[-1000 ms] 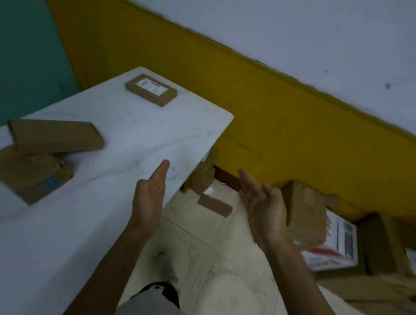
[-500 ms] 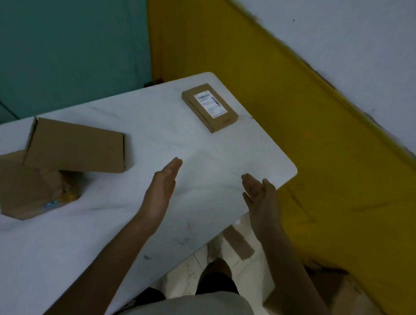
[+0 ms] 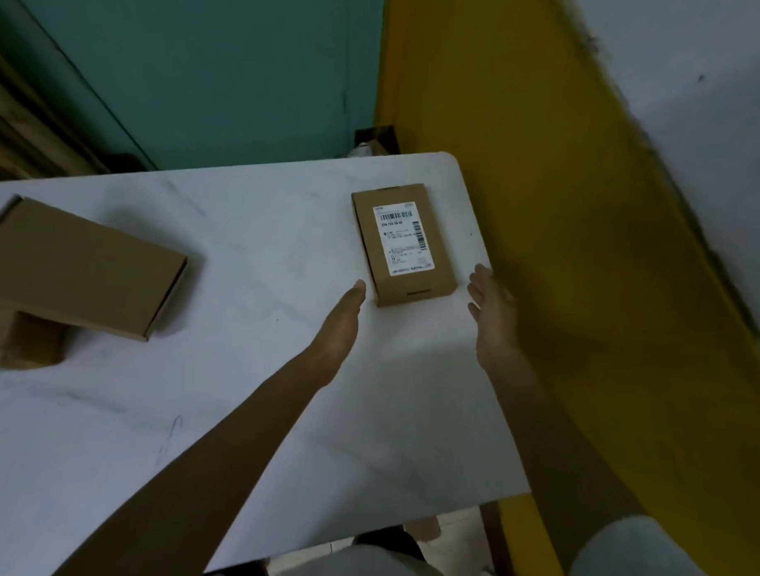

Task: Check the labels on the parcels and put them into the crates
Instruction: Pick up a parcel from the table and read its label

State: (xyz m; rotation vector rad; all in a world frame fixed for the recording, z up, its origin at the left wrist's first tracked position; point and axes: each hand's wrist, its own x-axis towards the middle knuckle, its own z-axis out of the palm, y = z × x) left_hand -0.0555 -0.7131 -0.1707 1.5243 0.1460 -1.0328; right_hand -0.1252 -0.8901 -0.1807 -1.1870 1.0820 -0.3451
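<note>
A small flat cardboard parcel lies near the far right corner of the white table, its white barcode label facing up. My left hand reaches toward its near left corner with straight fingers, the fingertips just short of the box. My right hand is stretched out flat to the right of the parcel, over the table's right edge, a small gap away from it. Neither hand holds anything. No crate is in view.
A larger plain cardboard box rests on the left of the table, lying partly on another brown parcel at the left edge. A yellow wall runs close along the table's right side; a teal wall stands behind.
My view has swung from the floor and its boxes back over the table. Both hands have moved forward and now flank the labelled parcel.
</note>
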